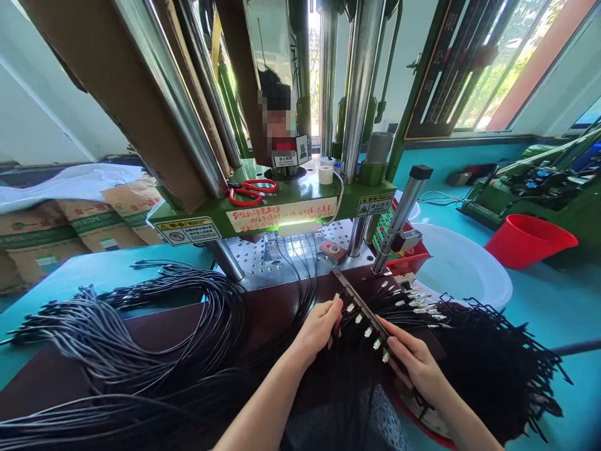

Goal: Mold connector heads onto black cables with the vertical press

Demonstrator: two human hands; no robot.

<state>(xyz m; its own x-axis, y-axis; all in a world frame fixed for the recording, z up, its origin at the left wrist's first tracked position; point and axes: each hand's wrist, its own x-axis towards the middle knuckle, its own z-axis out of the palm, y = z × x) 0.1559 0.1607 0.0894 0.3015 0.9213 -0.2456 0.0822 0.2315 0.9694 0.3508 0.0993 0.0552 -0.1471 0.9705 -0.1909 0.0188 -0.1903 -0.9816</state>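
My right hand (413, 356) grips the lower right part of a long dark metal bar (364, 307), which slants down to the right. Along the bar's near side sit several small silvery connectors (368, 332) with black cables hanging below. The fingers of my left hand (320, 327) are pinched on a cable connector (337, 297) near the bar's upper end. Beyond the hands stands a green press (361, 203); several black cables (307, 275) run out of it over its perforated metal plate (256, 257).
A large bundle of black cables (126, 338) lies at the left. More cables with silvery ends (422, 304) and a black pile (488, 363) are at the right. Red scissors (248, 193) rest on the press. A white basin (462, 263) and red bucket (530, 241) stand farther right.
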